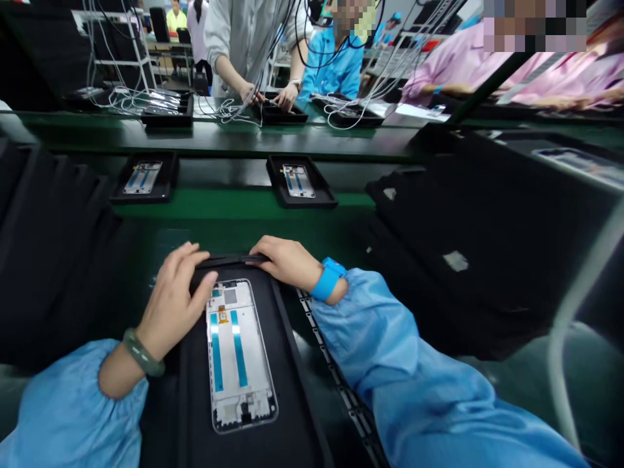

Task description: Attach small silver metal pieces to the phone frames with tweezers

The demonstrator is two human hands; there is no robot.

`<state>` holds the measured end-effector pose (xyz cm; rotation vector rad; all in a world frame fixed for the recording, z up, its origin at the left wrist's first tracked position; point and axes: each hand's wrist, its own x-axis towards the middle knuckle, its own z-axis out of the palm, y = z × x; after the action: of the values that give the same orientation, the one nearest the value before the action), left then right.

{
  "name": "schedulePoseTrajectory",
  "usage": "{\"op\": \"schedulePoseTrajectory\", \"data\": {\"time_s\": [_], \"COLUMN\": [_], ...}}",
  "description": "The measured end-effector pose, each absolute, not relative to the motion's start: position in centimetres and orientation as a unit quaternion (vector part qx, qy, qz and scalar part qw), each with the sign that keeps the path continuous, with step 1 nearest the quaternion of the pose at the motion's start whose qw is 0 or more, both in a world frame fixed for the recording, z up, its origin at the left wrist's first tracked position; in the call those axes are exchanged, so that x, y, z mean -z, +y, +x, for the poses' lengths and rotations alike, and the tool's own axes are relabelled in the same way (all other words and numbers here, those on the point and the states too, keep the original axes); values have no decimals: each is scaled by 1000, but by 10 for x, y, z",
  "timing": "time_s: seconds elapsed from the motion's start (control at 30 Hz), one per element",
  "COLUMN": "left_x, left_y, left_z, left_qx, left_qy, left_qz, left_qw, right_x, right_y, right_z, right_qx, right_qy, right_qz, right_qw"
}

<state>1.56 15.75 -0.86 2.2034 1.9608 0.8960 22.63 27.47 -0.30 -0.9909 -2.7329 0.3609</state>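
A phone's mid-frame (238, 357) lies face up on a long black tray (229, 260), with white panels, teal strips and a thin silver rim. My left hand (173, 302) curls over the tray's far end, its thumb close to the frame's top left corner. My right hand (285, 263) lies across that same far end, with its fingertips on the black rim. Neither hand is on the phone frame. A jade-green bangle (142, 352) circles my left wrist, and a blue wristband (327, 279) sits on my right.
Two black trays (117, 192) (322, 198) holding similar frames stand on a green belt (238, 205) ahead. Dark cloth (463, 227) lies to the right. Across the bench, a co-worker's hands (273, 97) work among white cables and trays.
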Motion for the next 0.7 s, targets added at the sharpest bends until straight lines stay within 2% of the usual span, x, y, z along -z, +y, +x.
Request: {"op": "schedulePoseTrajectory", "data": {"time_s": [0.13, 0.2, 0.33, 0.5, 0.7], "left_x": [10, 13, 23, 29, 11], "left_y": [213, 246, 299, 326, 319], "left_z": [-18, -41, -78, -97, -104], "left_qx": [-287, -273, -236, -185, -158], "left_qy": [723, 762, 817, 833, 807], "left_qz": [628, 587, 524, 520, 567], "left_qw": [-17, -24, -37, -43, -47], "right_x": [-14, -20, -20, -17, -41], "right_y": [319, 349, 397, 403, 354], "right_z": [236, 238, 226, 209, 245], "right_qx": [-72, -74, -78, -141, -209], "right_qy": [-865, -797, -721, -729, -789], "right_qz": [-467, -572, -662, -643, -548], "right_qw": [169, 179, 190, 188, 185]}}
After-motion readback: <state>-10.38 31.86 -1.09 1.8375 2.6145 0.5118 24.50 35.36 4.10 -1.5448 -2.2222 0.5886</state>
